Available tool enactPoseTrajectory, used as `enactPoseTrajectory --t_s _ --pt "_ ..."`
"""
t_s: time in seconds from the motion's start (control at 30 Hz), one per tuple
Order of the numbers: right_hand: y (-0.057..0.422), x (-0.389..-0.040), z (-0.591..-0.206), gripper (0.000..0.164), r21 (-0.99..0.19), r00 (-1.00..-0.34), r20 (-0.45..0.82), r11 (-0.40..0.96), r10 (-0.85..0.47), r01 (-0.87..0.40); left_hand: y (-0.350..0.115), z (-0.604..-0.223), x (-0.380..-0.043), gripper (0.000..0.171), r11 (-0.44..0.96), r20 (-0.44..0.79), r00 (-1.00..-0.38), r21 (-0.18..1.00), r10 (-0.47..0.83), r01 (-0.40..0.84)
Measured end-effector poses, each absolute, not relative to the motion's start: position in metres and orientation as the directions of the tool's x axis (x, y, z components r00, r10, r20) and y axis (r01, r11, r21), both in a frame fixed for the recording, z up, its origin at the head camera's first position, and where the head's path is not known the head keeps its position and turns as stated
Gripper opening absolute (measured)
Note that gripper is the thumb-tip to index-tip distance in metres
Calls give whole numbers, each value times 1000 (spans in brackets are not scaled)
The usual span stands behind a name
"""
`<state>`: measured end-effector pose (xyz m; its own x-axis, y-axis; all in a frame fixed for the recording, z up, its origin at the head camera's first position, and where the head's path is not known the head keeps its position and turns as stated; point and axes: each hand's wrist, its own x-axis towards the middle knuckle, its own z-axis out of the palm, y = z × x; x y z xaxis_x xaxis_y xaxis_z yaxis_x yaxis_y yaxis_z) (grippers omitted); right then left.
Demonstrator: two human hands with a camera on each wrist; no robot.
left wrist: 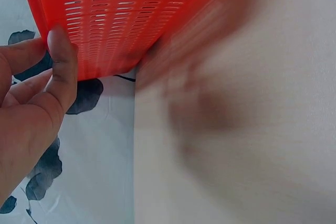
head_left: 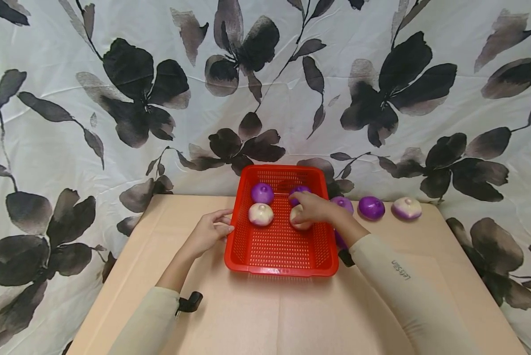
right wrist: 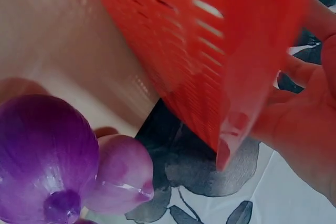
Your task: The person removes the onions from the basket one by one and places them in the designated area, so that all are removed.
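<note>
A red perforated plastic basket [head_left: 279, 246] stands on the table, holding a purple onion [head_left: 262, 193] and a whitish onion [head_left: 261, 215] on its left side. My left hand [head_left: 208, 230] grips the basket's left rim; in the left wrist view the thumb [left wrist: 62, 61] lies against its outer wall. Reaching over the right rim, my right hand [head_left: 314, 208] has its fingers around another whitish onion [head_left: 298, 223] inside. Behind that hand, a second purple onion [head_left: 299, 189] is partly hidden. The right wrist view shows this hand past the basket wall, its onion hidden there.
Right of the basket, a light purple onion [head_left: 343, 202], a dark purple onion [head_left: 371, 208] and a white-and-purple onion [head_left: 406, 208] sit along the table's back edge. Another purple onion [right wrist: 44, 156] lies close beside the basket, partly under the right forearm. A floral cloth [head_left: 265, 98] hangs behind the table.
</note>
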<state>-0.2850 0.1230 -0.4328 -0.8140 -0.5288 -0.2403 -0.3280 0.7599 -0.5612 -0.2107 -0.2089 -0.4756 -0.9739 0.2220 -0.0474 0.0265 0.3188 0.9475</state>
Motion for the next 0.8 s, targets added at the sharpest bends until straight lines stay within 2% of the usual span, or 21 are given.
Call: enactPoseTrajectory --t_s 0.13,0.27,0.53,0.73,0.8 --pt "122 -285 -435 72 -556 -817 -294 784 -496 -276 -208 -477 -212 55 317 -46 -972 948 228 29" --pt "123 -283 -437 72 -542 -819 -301 794 -489 -275 -209 -476 -211 54 314 -55 -974 949 220 17" --pt "120 -281 -444 77 -474 -790 -280 794 -545 -380 -208 -474 -210 54 321 -61 -974 947 220 13" --pt "116 -277 -448 69 -312 -731 -284 781 -620 -541 -208 -474 -211 54 319 -59 -974 947 218 14" --pt "115 -276 -449 65 -296 -719 -279 769 -636 -566 -207 -475 -211 55 320 -56 -974 947 220 17"
